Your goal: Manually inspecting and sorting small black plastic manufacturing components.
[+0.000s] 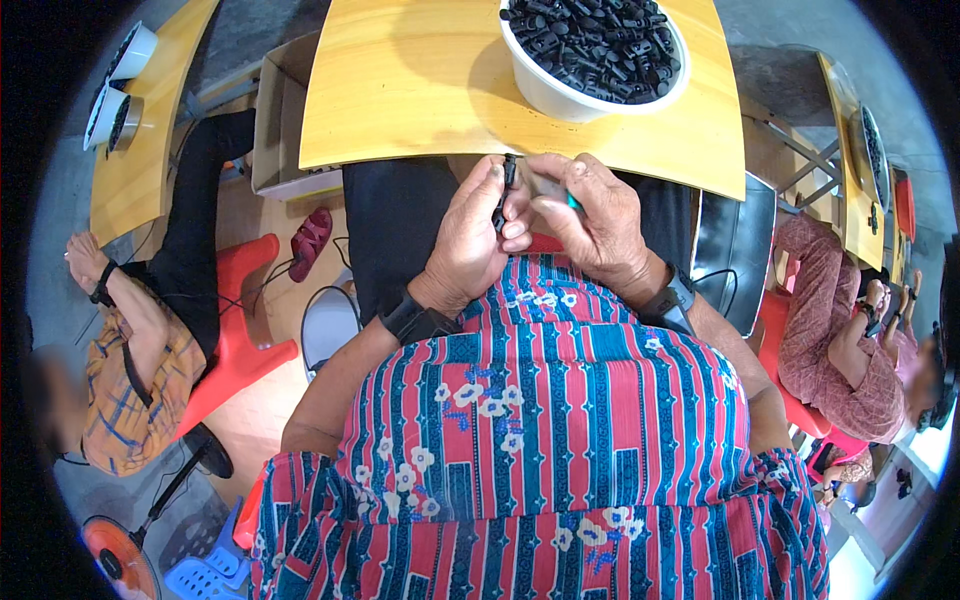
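In front of my chest, just off the near edge of the yellow table [400,120], my left hand [465,230] pinches a small black plastic part [509,172] upright between thumb and fingers. My right hand [605,220] is closed close beside it, fingers curled round a slim tool with a green handle [573,200]. Most of that tool is hidden by the fingers, and its tip is blurred. A white bowl [545,98], heaped with similar black plastic parts [600,45], stands on the table beyond my right hand.
A cardboard box [282,120] sits under the table's left side. People work at yellow tables on the left [130,190] and right [860,200], seated on red stools. A maroon sandal [311,243], cables and an orange fan [120,558] are on the floor to the left.
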Motion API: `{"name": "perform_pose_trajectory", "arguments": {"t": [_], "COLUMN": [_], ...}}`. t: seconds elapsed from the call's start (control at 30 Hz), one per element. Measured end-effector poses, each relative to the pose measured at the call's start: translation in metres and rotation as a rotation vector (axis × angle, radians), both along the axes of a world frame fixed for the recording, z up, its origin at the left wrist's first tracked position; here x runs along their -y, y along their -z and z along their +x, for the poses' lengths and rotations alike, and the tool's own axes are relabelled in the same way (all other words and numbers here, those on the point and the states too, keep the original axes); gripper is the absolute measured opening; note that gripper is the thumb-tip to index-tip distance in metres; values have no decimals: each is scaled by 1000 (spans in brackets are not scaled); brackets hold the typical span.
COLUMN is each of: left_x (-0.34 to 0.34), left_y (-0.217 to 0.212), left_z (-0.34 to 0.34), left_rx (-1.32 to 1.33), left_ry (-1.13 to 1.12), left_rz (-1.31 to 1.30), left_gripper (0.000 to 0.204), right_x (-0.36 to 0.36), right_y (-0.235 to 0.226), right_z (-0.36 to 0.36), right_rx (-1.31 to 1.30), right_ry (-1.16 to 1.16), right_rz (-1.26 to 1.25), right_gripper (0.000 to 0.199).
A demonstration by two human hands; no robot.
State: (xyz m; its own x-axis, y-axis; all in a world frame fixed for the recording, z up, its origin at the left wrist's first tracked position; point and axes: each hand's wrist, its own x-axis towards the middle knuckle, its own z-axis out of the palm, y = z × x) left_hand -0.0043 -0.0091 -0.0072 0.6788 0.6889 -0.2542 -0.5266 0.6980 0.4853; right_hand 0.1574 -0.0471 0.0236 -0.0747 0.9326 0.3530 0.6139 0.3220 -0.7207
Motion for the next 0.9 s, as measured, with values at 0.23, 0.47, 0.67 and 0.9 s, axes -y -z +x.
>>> {"name": "perform_pose_trajectory", "arguments": {"t": [0.23,0.47,0.67,0.9], "left_x": [-1,-2,0,1], "left_y": [-2,2,-1,2], "left_z": [0,-1,0,0], "left_rx": [17,22,42,66], "left_ry": [24,51,42,43], "left_rz": [9,24,18,4], "left_gripper": [18,18,19,19], "right_x": [-1,-2,-1,-1], "right_y": [5,-1,2,2], "right_z": [3,-1,-1,-2], "right_rx": [87,198,172,194], "right_ry": [-18,-22,-8,-3], "right_rz": [-98,-162,-179,-188], "right_gripper": [23,24,25,24]}}
